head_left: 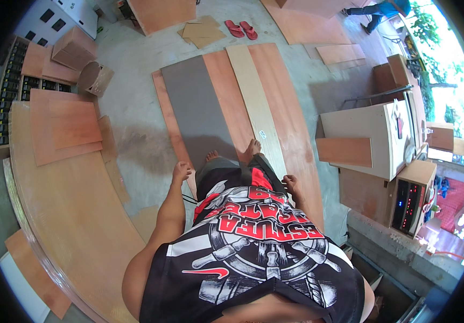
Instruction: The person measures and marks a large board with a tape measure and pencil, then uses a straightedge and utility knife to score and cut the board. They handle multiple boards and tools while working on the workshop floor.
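My left hand [182, 171] hangs beside my left thigh, its fingers loosely bent and apart, with nothing visible in it. By my right hip, my right hand [290, 183] hangs low, also empty as far as it shows, the fingers slightly curled. Beneath me a large reddish plywood sheet [291, 113] lies flat on the floor. On it rest a long grey panel [194, 94] and, to the right, a narrow pale wood board [247, 89] with a small white label [262, 134]. My bare feet stand on these boards; neither hand touches them.
A wide wooden table [65, 215] with plywood pieces [73, 121] runs along the left. Red slippers [241, 29] and brown flat sheets [202, 32] lie ahead. To the right stand a white cabinet [356, 126] and a lit audio unit [407, 204]. A person [377, 12] is at the far right.
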The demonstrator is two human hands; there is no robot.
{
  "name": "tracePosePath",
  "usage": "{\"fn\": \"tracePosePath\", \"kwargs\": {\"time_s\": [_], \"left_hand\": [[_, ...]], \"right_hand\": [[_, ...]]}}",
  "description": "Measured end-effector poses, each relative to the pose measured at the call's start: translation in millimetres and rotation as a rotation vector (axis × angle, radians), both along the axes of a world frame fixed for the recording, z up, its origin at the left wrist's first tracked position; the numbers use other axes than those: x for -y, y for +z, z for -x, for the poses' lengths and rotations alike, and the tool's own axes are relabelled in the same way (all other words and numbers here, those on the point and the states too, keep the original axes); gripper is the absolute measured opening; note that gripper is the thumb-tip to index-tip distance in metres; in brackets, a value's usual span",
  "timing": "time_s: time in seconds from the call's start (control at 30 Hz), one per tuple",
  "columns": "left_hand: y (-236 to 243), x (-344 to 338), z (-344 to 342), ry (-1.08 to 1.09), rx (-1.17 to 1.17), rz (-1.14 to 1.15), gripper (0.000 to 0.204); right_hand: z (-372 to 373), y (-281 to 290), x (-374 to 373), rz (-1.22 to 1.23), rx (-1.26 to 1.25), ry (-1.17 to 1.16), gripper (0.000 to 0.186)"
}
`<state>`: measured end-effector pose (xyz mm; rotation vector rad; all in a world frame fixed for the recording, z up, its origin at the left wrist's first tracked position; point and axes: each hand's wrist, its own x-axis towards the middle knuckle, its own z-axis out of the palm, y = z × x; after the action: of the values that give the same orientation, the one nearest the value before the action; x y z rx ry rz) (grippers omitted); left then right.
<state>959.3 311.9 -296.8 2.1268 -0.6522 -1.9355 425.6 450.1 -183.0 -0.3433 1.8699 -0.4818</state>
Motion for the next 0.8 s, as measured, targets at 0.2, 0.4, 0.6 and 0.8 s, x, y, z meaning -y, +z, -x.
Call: {"fn": "tracePosePath", "kwargs": {"time_s": [0.2, 0.4, 0.6, 0.8], "left_hand": [[9, 16, 17, 0.151, -0.006, 0.174, 0.034], [40, -24, 42, 0.281, 0.047, 0.211, 0.035], [60, -126, 84, 0.281, 0.155, -0.007, 0.037], [60, -176, 116, 0.248, 0.174, -0.222, 0.036]], "right_hand": [[28, 9, 58, 0.045, -0.058, 0.108, 0.044], [59, 7, 103, 0.162, -0.005, 0.218, 0.044], [117, -4, 86, 0.022, 0.028, 0.300, 0.048], [188, -18, 52, -0.047, 0.004, 0.067, 0.045]]}}
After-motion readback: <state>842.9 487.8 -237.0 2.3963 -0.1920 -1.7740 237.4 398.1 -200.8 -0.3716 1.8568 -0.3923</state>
